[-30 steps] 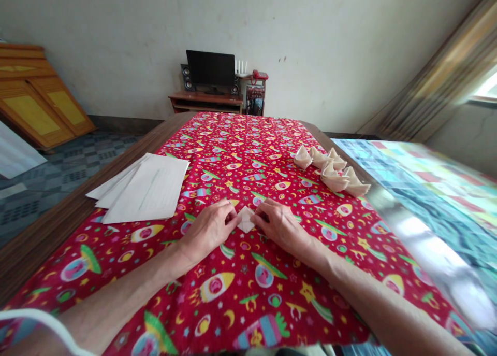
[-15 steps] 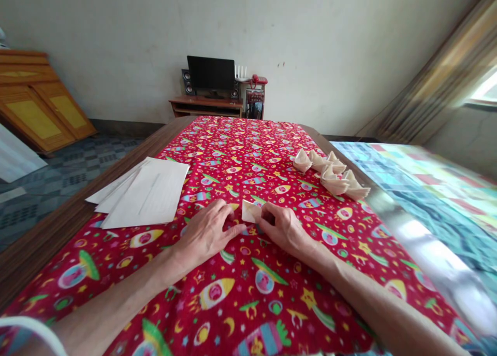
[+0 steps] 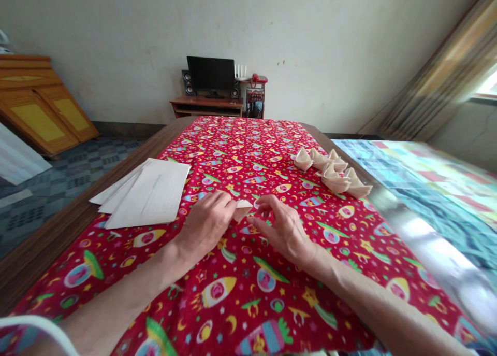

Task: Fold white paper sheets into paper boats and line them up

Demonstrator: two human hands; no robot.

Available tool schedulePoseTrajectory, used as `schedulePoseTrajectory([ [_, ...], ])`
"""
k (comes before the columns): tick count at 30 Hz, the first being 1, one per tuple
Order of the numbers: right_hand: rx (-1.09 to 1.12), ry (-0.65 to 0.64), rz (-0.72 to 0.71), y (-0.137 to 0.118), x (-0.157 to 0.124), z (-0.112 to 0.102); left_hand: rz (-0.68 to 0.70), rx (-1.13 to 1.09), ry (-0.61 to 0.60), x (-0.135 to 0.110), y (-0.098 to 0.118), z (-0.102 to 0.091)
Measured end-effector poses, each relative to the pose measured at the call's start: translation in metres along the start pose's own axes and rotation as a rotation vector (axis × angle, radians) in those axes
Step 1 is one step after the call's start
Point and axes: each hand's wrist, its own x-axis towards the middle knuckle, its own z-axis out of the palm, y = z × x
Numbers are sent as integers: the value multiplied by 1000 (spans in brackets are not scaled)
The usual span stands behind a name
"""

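A small folded piece of cream paper (image 3: 243,209) sits between my two hands on the red rocket-print tablecloth (image 3: 233,273). My left hand (image 3: 207,222) has its fingers curled over the paper's left side and grips it. My right hand (image 3: 281,226) pinches the paper's right edge with thumb and forefinger, the other fingers loosely bent. Most of the paper is hidden behind my fingers.
A stack of white paper sheets (image 3: 145,193) lies to the left, partly over the wooden table edge (image 3: 58,229). Several finished folded paper shapes (image 3: 330,172) are grouped at the right. Behind the table stand a desk with a monitor (image 3: 212,75) and a wooden cabinet (image 3: 42,104).
The folded paper was turned and lifted slightly between the hands. My left hand, lying flat half a second ago, has closed over the paper's left side. The view shifted slightly.
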Motion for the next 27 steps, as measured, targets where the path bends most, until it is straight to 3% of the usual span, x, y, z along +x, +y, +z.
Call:
schedulePoseTrajectory([
  [2, -154, 23, -91, 3, 1, 0, 74, 81, -28, 2, 6, -6],
  [5, -301, -78, -166, 10, 2, 2, 149, 70, -23, 4, 14, -2],
  [12, -360, -183, -245, 24, -3, 2, 94, -208, -3, -3, 3, 27],
  [19, -221, -243, -193, 30, -5, 0, 129, -401, 10, -11, -4, 37],
  [27, -15, -244, -82, 33, -2, 1, -83, -589, 51, -12, 3, 38],
])
